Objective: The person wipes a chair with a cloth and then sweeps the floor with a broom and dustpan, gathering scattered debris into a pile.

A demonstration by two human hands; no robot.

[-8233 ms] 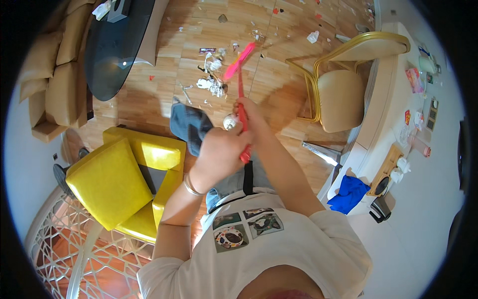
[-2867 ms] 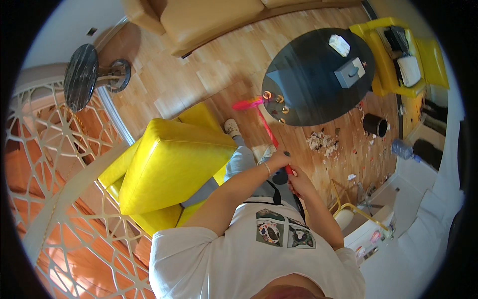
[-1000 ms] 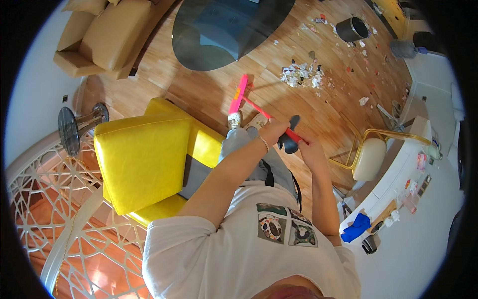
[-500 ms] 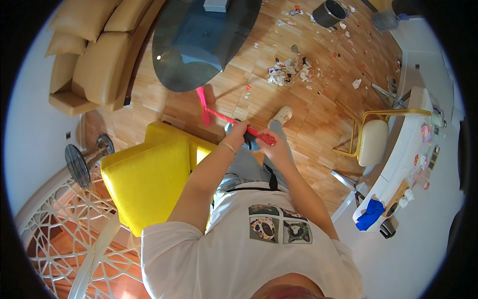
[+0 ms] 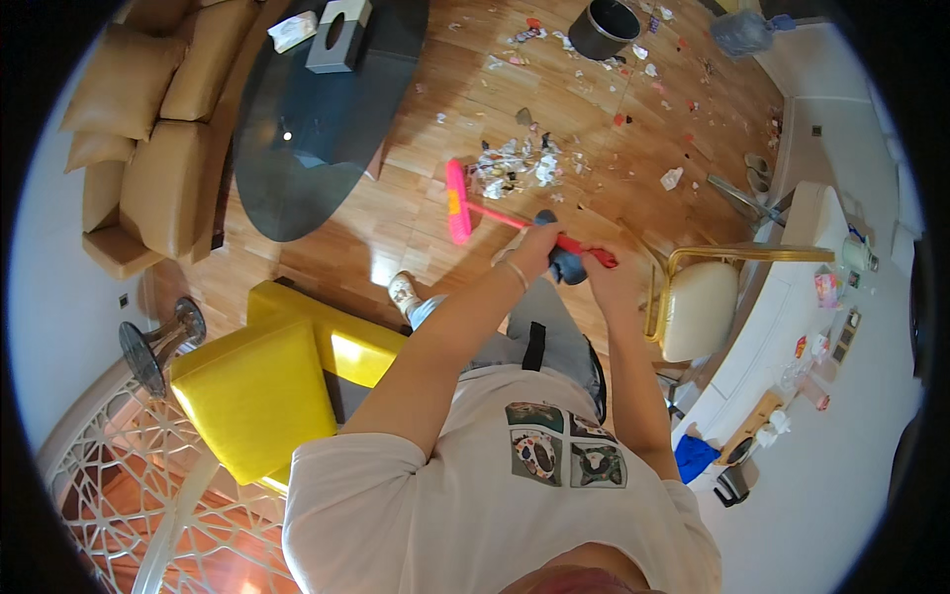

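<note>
My left hand [image 5: 537, 249] is wrapped round the red handle of a broom [image 5: 495, 213]. My right hand [image 5: 609, 282] is closed on the same handle, at its end. The broom's pink head [image 5: 457, 203] is at the left edge of a pile of paper scraps and litter [image 5: 520, 163] on the wooden floor. A dark blue shape [image 5: 567, 262] shows beneath the handle between my hands; I cannot make out what it is. A pale shoe [image 5: 403, 293] stands on the floor to the left of my legs.
Loose scraps lie scattered round a black bin [image 5: 604, 30]. A dark oval glass table [image 5: 287, 188] stands before a tan sofa [image 5: 178, 178]. The yellow seat [image 5: 247, 396] is close on my left, a gold-framed chair [image 5: 701, 312] and a cluttered white counter [image 5: 732, 371] on my right.
The broom head has moved from beside the glass table to the litter pile. Both my hands have shifted right with the handle. The whole view has shifted, and my feet have changed place.
</note>
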